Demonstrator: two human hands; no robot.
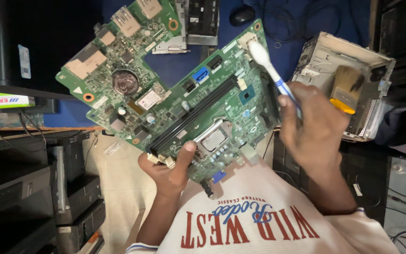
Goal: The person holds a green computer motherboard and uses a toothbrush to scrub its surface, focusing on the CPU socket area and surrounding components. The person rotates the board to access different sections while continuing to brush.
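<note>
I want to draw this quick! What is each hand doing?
Left hand: closed, gripping the green circuit board by its near edge.
Right hand: closed, holding a white toothbrush against the board.

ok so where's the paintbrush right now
In the head view the paintbrush lies at the upper right on the open metal computer case, just beyond the right hand holding the toothbrush.

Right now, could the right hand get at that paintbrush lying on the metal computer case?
Probably yes: the paintbrush lies uncovered on the metal case close beside the right hand, but that hand already grips a toothbrush, so it would need freeing.
</note>
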